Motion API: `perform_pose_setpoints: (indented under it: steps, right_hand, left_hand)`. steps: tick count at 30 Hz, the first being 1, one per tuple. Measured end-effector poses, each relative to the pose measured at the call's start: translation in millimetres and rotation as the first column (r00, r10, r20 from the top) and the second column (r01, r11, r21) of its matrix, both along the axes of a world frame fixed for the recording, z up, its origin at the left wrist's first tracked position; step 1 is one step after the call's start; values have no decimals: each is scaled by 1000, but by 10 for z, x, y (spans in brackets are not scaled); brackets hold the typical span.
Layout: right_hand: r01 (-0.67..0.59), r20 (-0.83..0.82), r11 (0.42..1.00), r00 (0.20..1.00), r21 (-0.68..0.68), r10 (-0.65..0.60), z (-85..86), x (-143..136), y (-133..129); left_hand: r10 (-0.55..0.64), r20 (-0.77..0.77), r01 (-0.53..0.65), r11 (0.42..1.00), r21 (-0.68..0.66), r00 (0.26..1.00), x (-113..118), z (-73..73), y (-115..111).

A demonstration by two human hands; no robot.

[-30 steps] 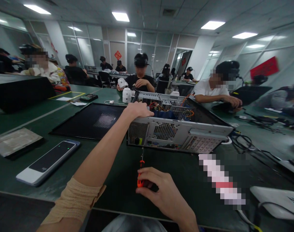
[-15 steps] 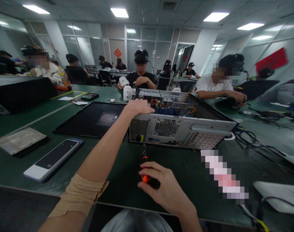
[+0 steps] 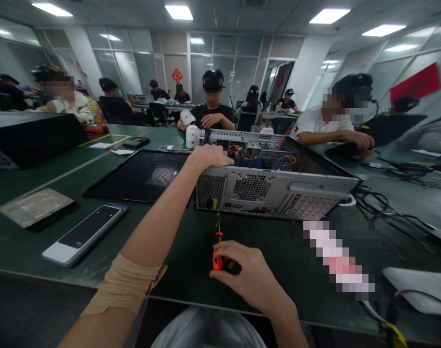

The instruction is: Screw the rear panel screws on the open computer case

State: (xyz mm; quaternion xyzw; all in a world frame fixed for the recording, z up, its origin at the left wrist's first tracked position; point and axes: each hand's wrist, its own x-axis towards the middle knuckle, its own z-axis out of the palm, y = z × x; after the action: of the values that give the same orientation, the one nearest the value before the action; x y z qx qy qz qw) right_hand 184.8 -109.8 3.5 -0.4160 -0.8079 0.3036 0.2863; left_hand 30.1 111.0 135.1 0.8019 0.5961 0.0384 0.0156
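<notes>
The right hand (image 3: 247, 270), half-curled, still pinches the orange screwdriver (image 3: 218, 258), its shaft toward the computer case (image 3: 278, 191). The left hand (image 3: 213, 158), loosely spread, stays on the case's near edge. The case now appears slightly higher in view than before.

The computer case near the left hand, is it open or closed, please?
Open. Wires inside the computer case show through its uncovered upper side, and a black panel lies on the table beside it.
</notes>
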Motion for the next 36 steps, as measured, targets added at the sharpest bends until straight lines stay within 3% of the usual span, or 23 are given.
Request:
perform_pose_setpoints:
  steps: [10, 19, 23, 26, 36]
  right_hand:
    - [-49, 3, 998, 999, 32, 49, 51, -27, -22]
    - [11, 95, 999, 995, 51, -16, 9, -26, -26]
    - [104, 97, 994, 989, 44, -108, 33, -20, -23]
    - [87, 105, 995, 990, 45, -91, 59, -16, -12]
    - [31, -34, 984, 999, 176, -25, -2, 3, 4]
  left_hand:
    - [-4, -10, 4, 1000, 9, 1000, 15, 8, -19]
    - [15, -1, -15, 1000, -11, 1000, 5, 25, -34]
    - [10, 1, -10, 1000, -6, 1000, -1, 9, -8]
    - [-11, 6, 11, 1000, 6, 1000, -2, 2, 9]
    - [-8, -12, 8, 1000, 11, 1000, 5, 0, 1]
